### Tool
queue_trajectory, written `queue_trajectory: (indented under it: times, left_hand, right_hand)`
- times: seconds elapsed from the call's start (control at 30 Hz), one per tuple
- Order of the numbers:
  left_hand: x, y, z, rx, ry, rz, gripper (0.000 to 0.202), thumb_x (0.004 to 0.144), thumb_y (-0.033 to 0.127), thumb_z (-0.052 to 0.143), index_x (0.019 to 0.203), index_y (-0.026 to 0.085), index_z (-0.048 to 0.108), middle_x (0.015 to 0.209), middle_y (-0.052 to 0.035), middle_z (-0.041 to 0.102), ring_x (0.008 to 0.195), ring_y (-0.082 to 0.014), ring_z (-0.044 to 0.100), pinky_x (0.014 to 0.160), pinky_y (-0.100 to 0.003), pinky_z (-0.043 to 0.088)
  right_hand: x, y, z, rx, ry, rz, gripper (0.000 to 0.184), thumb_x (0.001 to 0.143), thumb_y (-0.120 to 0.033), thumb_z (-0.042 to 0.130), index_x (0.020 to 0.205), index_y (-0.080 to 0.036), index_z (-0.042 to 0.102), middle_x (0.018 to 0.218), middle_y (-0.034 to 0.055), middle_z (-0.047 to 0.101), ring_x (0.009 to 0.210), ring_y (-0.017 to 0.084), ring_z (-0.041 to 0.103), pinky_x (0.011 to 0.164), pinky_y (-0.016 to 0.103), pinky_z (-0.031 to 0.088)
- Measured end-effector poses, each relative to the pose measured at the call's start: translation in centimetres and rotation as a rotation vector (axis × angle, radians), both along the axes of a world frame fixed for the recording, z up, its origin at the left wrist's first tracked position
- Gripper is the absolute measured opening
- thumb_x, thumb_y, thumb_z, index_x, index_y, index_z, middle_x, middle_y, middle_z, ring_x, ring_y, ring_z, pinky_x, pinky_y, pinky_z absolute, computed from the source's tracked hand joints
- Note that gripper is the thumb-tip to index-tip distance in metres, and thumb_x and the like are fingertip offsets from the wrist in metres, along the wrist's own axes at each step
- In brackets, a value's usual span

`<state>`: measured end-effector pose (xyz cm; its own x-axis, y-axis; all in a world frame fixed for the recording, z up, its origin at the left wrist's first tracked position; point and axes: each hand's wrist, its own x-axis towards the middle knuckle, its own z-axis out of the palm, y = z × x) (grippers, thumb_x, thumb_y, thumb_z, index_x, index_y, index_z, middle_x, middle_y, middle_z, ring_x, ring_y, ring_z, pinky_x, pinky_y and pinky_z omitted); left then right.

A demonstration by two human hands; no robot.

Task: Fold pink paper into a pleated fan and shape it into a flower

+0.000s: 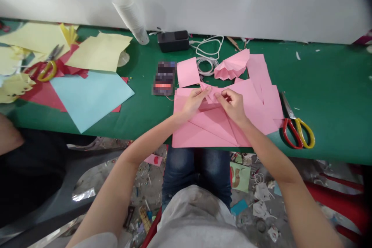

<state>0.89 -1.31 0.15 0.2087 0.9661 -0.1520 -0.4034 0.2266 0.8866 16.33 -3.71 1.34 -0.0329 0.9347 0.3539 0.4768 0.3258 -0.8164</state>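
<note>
Fingertips (pixel 205 92) of both hands are pinched shut on a small folded pink piece (pixel 212 93), just above mid-frame. The left hand (pixel 196 102) grips its left end and the right hand (pixel 235 105) its right end, thumbs and forefingers closed, the other fingers curled. The work looks like pleating; another crease would need the existing folds held tight while one edge is turned over. The piece sits low over a large pink sheet (pixel 203 131) with diagonal creases, lying on the green table (pixel 334 85). Above lie a pink square (pixel 187 71) and a pleated pink fan (pixel 232 66). Scissors (pixel 298 130) lie at right, and a blue sheet (pixel 90 97) at left.
</note>
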Motion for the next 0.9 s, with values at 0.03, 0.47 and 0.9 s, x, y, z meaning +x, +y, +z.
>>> queue_trajectory:
  times: [0.03, 0.47, 0.9]
  left_hand:
    - [0.0, 0.0, 0.0, 0.028, 0.033, -0.003, 0.035, 0.07, 0.04, 0.074, 0.058, 0.014, 0.055, 0.055, 0.0045, 0.049, 0.051, -0.0047, 0.042, 0.052, -0.019, 0.036]
    - [-0.1, 0.0, -0.3, 0.165, 0.163, -0.257, 0.03, 0.076, 0.041, 0.069, 0.083, 0.012, 0.065, 0.081, -0.0038, 0.064, 0.077, -0.0125, 0.058, 0.074, -0.025, 0.045]
    - [-0.3, 0.3, -0.1, 0.231, 0.245, -0.309, 0.028, 0.081, 0.04, 0.062, 0.094, 0.015, 0.062, 0.094, -0.0057, 0.064, 0.09, -0.0165, 0.058, 0.085, -0.031, 0.045]
  right_hand:
    - [0.1, 0.0, -0.1, 0.074, -0.032, -0.062, 0.031, 0.081, -0.046, 0.063, 0.068, -0.021, 0.05, 0.062, -0.0029, 0.053, 0.054, 0.01, 0.049, 0.051, 0.024, 0.038]
    - [1.1, 0.7, -0.8, 0.411, -0.32, 0.085, 0.013, 0.086, -0.024, 0.059, 0.099, -0.025, 0.061, 0.094, 0.0058, 0.067, 0.089, 0.019, 0.064, 0.072, 0.032, 0.055]
    - [2.2, 0.8, -0.9, 0.153, -0.147, 0.162, 0.016, 0.085, -0.023, 0.06, 0.1, -0.026, 0.063, 0.1, 0.0044, 0.066, 0.089, 0.017, 0.064, 0.069, 0.03, 0.055]
